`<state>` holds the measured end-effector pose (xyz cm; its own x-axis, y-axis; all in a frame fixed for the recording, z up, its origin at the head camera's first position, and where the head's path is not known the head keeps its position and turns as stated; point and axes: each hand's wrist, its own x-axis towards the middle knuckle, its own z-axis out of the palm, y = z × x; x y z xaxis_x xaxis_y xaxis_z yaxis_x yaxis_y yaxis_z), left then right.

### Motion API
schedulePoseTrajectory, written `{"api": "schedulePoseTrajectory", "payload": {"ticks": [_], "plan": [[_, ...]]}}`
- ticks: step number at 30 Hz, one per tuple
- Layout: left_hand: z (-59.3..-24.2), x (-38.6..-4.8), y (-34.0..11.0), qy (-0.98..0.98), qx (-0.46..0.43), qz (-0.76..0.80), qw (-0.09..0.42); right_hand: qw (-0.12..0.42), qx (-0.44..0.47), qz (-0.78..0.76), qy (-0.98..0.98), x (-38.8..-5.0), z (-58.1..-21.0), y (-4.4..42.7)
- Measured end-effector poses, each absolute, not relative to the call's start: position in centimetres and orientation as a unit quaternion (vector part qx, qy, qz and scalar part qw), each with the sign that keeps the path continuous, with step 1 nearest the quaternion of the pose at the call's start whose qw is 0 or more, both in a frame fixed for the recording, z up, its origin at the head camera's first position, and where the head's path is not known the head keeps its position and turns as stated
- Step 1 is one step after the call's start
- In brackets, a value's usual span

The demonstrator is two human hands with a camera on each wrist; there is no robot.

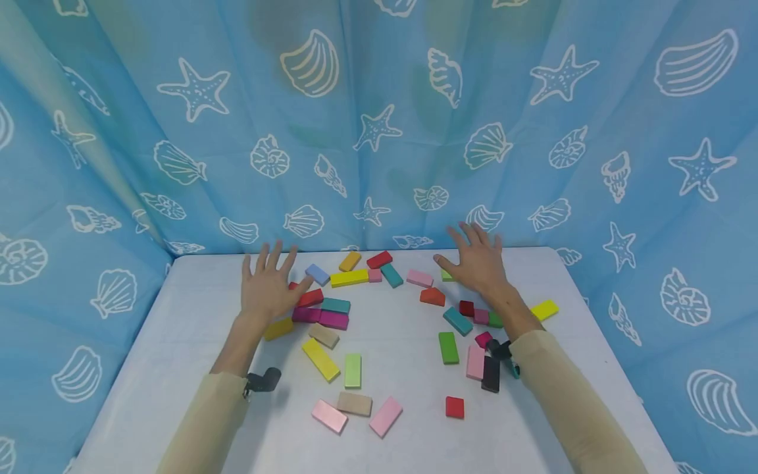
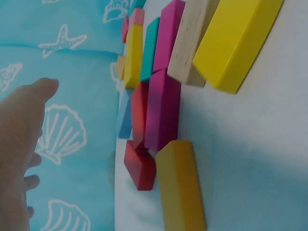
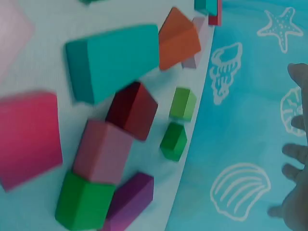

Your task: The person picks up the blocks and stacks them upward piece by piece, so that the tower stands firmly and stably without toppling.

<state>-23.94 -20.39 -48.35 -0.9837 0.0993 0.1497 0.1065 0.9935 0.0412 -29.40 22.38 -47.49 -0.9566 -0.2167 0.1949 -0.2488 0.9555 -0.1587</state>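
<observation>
My left hand (image 1: 269,289) is held with fingers spread over the back left of the table, above red blocks (image 1: 310,297) and a mustard block (image 1: 279,328); it holds nothing. In the left wrist view the hand (image 2: 19,139) shows at the left edge, apart from the blocks. My right hand (image 1: 478,263), fingers spread and empty, is over the back right, near a light green block (image 1: 447,276) that it partly hides. The right wrist view has the hand (image 3: 296,144) at its right edge, away from the teal block (image 3: 113,62) and the orange block (image 3: 178,41).
Many coloured blocks lie on the white table (image 1: 391,368), among them a yellow block (image 1: 321,359), a green block (image 1: 449,347), a black block (image 1: 490,374) and a red block (image 1: 454,407) nearer the front. A blue curtain (image 1: 379,178) with shell prints hangs behind the table.
</observation>
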Motion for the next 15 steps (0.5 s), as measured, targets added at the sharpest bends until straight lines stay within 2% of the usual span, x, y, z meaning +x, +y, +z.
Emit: {"api": "schedulePoseTrajectory", "payload": {"ticks": [4,10,15], "plan": [[-48.7,-22.9,-19.7,-0.994,-0.052,-0.063,0.066,0.067,0.156,0.167,-0.971,-28.9,-47.9,20.8],[-50.3,-20.9,-18.2,-0.989,-0.053,-0.131,0.037,-0.039,0.182,0.296,-0.937,-27.9,-49.0,17.6],[-52.0,-19.9,-17.3,-0.988,-0.060,-0.141,0.017,-0.099,0.210,0.335,-0.913,-27.5,-50.8,14.5]]}}
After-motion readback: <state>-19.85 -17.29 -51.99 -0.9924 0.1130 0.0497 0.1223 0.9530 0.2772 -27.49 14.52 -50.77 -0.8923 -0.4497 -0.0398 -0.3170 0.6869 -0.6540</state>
